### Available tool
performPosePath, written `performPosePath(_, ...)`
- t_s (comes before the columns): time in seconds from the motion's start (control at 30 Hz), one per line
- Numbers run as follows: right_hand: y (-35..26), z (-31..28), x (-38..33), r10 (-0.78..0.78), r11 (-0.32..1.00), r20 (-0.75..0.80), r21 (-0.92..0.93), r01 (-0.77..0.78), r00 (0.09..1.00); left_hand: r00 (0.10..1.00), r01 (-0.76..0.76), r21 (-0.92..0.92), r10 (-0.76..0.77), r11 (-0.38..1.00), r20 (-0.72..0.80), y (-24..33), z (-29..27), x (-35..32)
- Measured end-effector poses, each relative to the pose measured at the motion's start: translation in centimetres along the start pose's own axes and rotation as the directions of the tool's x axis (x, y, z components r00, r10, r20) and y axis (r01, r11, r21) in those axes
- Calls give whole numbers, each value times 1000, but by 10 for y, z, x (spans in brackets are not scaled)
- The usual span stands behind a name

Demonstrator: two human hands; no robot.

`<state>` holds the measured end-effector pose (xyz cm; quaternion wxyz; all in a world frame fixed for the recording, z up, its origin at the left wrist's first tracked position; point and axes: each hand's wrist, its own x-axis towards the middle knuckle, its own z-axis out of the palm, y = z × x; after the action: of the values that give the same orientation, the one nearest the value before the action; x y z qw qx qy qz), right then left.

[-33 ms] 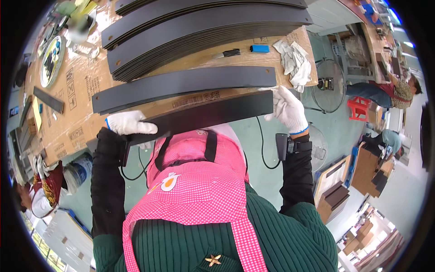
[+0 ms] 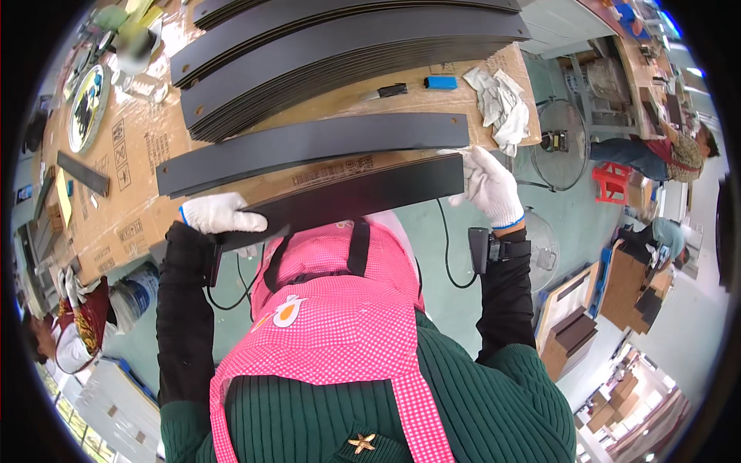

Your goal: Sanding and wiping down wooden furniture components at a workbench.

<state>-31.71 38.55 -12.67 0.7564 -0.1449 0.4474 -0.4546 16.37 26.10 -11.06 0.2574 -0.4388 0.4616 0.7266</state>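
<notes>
A long flat black board [image 2: 363,193] is held level in front of me, at the near edge of the table. My left hand [image 2: 222,214], in a white glove with a blue cuff, is closed round its left end, thumb lying across the face. At the other end my right hand [image 2: 490,187], gloved likewise, grips the board's right edge; some of its fingers are hidden behind. Just beyond, a second dark board [image 2: 316,148] with a small hole near each end lies on the table, apart from the held one.
Long dark boards are stacked [image 2: 355,73] farther back on the cardboard-covered table [image 2: 135,181]. A blue block [image 2: 441,82], a black-handled blade [image 2: 392,90] and a crumpled white cloth [image 2: 502,108] lie at right. A round tray [image 2: 89,108] stands left; a floor fan [image 2: 557,145] is beyond the right edge.
</notes>
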Motion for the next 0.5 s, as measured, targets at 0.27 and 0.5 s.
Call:
performPosePath(0.27,-12,14,4,24,983,-22,-182,-27,999,992,43,125,-27,991,-124,-2,14,-4)
performPosePath(0.5,-40,32,0,-537,672,249,-451,587,806,609,33,688,531,725,-590,55,79,-79)
